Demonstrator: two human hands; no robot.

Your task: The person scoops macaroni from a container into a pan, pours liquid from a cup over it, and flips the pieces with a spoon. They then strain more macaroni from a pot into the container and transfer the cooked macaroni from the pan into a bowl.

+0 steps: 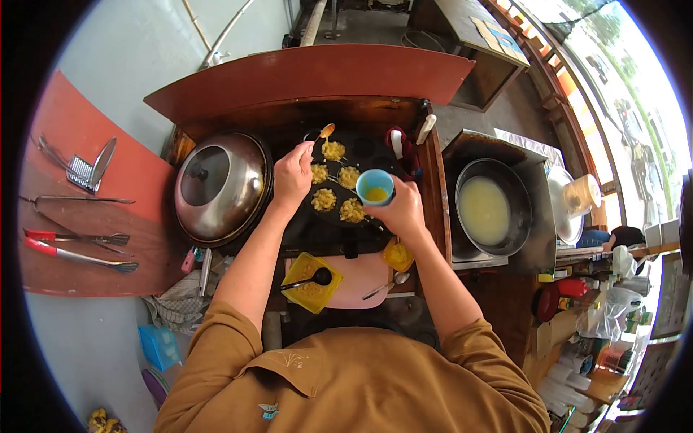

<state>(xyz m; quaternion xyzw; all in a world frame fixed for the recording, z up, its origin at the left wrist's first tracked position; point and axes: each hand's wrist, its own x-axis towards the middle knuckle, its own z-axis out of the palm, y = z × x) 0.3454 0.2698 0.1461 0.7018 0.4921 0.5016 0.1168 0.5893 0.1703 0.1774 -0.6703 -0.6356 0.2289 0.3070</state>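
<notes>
My left hand (294, 173) is closed on a small spoon, whose orange-brown bowl (327, 130) hangs over the far part of a dark pan (364, 148) with round hollows; most of its handle is hidden in my fingers. In several hollows sit lumpy yellow mounds of food (324, 200). My right hand (404, 209) grips a light blue cup (366, 177), tilted so that yellow liquid (376, 194) shows inside. The cup is above the right side of the pan, beside the mounds.
A lidded steel wok (227, 216) stands left of the pan. At right, a black pan (525, 216) holds pale liquid. Nearer me, a yellow square container (294, 273) with a black ladle (322, 276) rests on a pink board (367, 278). Tongs (79, 256) lie far left.
</notes>
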